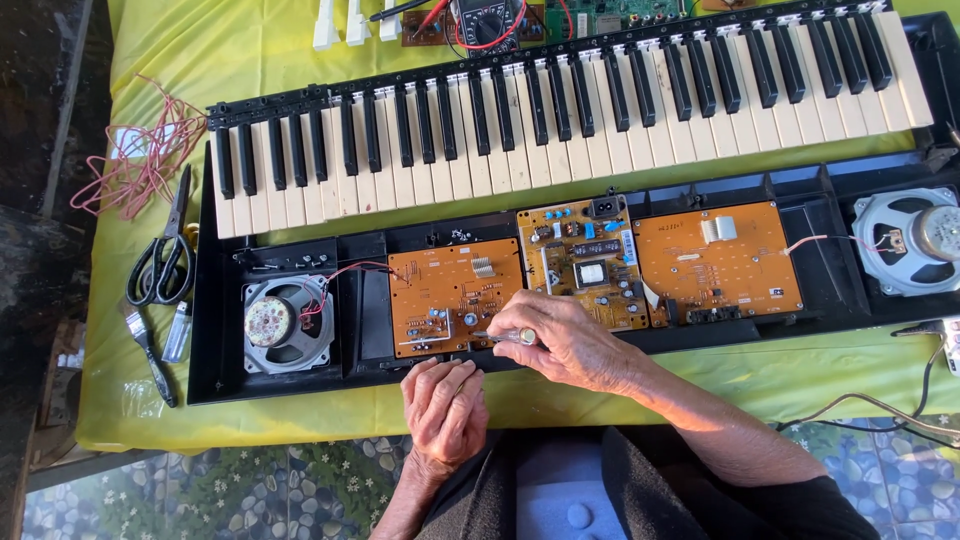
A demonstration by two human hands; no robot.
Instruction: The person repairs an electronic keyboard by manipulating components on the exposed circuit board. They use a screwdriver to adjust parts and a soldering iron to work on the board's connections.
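Note:
An opened electronic keyboard lies on a yellow-green cloth, its key bed [560, 110] tipped back from the black lower shell [215, 380]. Three orange circuit boards sit in the shell: left [455, 295], middle [585, 260], right [715, 260]. My right hand [560, 340] grips a small screwdriver [490, 337] whose tip touches the lower part of the left board. My left hand [445, 405] rests on the shell's near edge, fingers curled, holding nothing I can see.
Round speakers sit at the shell's left [285, 322] and right [910, 240] ends. Scissors [165, 255], a small brush [150, 355] and tangled pink wire [135, 165] lie left of it. A multimeter [485, 20] and loose white keys [340, 22] lie behind.

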